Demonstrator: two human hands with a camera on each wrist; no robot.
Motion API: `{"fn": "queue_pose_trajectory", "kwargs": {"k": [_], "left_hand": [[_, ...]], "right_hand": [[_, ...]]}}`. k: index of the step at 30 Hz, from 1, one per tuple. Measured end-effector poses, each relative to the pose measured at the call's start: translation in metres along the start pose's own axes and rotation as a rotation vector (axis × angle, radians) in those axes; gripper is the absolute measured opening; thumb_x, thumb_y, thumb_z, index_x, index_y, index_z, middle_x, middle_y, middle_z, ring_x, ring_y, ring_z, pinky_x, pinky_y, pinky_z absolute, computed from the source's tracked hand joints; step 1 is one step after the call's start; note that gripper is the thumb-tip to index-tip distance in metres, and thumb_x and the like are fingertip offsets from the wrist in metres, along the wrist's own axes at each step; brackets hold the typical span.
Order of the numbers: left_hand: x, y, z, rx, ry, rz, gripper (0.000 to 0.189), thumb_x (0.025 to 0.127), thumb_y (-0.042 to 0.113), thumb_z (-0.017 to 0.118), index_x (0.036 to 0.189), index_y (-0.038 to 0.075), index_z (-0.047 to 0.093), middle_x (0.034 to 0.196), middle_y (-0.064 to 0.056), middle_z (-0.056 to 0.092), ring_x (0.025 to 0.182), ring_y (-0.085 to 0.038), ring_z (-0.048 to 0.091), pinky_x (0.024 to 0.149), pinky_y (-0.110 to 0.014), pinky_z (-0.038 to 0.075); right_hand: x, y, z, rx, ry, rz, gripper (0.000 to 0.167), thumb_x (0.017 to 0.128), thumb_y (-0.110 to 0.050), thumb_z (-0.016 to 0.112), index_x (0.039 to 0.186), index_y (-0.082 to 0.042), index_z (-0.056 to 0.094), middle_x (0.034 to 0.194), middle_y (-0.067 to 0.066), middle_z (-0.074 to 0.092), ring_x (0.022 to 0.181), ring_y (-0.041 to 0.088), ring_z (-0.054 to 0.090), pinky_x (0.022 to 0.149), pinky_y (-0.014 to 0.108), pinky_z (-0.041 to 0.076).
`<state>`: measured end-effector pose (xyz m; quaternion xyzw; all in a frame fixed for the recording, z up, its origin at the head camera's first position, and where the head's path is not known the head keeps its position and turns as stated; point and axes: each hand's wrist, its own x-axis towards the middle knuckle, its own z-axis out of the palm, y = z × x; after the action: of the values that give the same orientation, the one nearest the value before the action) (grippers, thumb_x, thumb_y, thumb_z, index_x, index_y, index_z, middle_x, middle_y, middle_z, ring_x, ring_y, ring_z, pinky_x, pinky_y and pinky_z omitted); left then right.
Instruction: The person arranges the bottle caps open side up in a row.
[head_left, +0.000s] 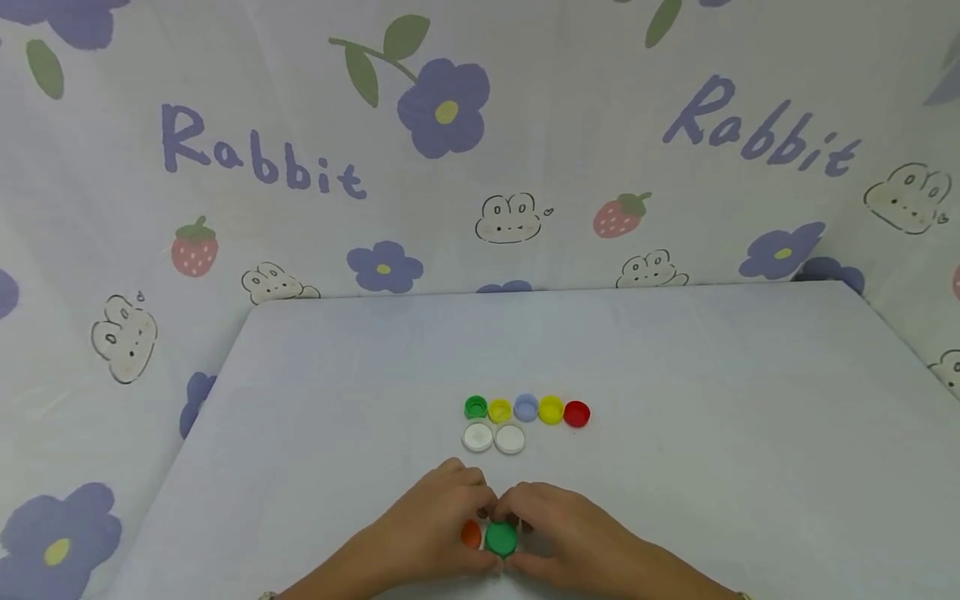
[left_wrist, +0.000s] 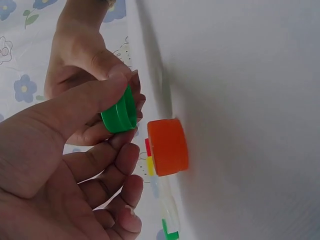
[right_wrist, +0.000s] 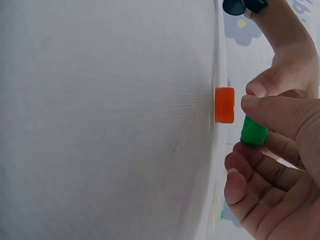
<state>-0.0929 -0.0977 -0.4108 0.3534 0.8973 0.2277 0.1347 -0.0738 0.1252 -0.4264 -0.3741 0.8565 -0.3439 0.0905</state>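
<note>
A green bottle cap (head_left: pixel 501 539) is raised off the table between both hands, its hollow side facing the tabletop in the left wrist view. My left hand (head_left: pixel 444 518) pinches it between thumb and fingers from the left. From the right, my right hand (head_left: pixel 573 533) pinches the same cap, with the thumbs close together at its near side. An orange bottle cap (left_wrist: pixel 168 147) rests on the white surface just below the green one. In the head view the left hand partly covers this orange cap (head_left: pixel 471 534).
Farther back on the white table (head_left: pixel 697 400) stands a row of caps: green (head_left: pixel 476 407), yellow (head_left: pixel 500 410), pale blue (head_left: pixel 527 407), yellow (head_left: pixel 551 409) and red (head_left: pixel 577 413). Two white caps (head_left: pixel 477 437) sit in front of them. A printed rabbit cloth (head_left: pixel 570 125) hangs behind.
</note>
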Motion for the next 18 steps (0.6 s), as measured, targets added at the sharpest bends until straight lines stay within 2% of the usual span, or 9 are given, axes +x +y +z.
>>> {"fn": "queue_pose_trajectory", "kwargs": {"k": [3,9,13,18], "left_hand": [[-0.0009,-0.001,-0.0013,-0.033,-0.017,-0.006,0.032,0.078,0.038,0.091,0.098,0.02,0.075,0.085,0.019,0.054,0.084,-0.004,0.044,0.071,-0.017,0.041],[-0.0041,-0.0024,-0.0014,-0.093,-0.011,0.003,0.027,0.081,0.034,0.089,0.101,0.021,0.076,0.088,0.024,0.061,0.087,-0.002,0.048,0.076,-0.02,0.043],[-0.0052,-0.0015,0.0001,-0.112,0.012,0.02,0.028,0.082,0.031,0.089,0.105,0.02,0.077,0.089,0.024,0.065,0.086,-0.002,0.051,0.077,-0.021,0.043],[-0.0057,0.0005,0.0004,-0.15,0.026,-0.009,0.033,0.083,0.029,0.088,0.111,0.018,0.076,0.092,0.022,0.067,0.087,-0.003,0.053,0.076,-0.021,0.045]], "right_hand": [[-0.0011,0.0003,0.0013,0.0,0.01,-0.049,0.03,0.09,-0.017,0.081,0.116,-0.018,0.065,0.109,-0.015,0.063,0.094,0.002,0.058,0.085,0.02,0.051],[-0.0041,0.0007,0.0034,-0.003,0.022,-0.07,0.03,0.092,-0.017,0.08,0.119,-0.02,0.066,0.109,-0.016,0.065,0.095,0.001,0.059,0.085,0.021,0.052],[-0.0062,0.0034,0.0065,-0.024,0.09,-0.117,0.033,0.091,-0.016,0.08,0.12,-0.017,0.066,0.109,-0.013,0.067,0.092,0.002,0.061,0.083,0.021,0.053],[-0.0076,0.0049,0.0095,0.004,0.157,-0.131,0.033,0.089,-0.013,0.081,0.118,-0.016,0.066,0.105,-0.012,0.069,0.086,0.004,0.062,0.076,0.021,0.053]]}}
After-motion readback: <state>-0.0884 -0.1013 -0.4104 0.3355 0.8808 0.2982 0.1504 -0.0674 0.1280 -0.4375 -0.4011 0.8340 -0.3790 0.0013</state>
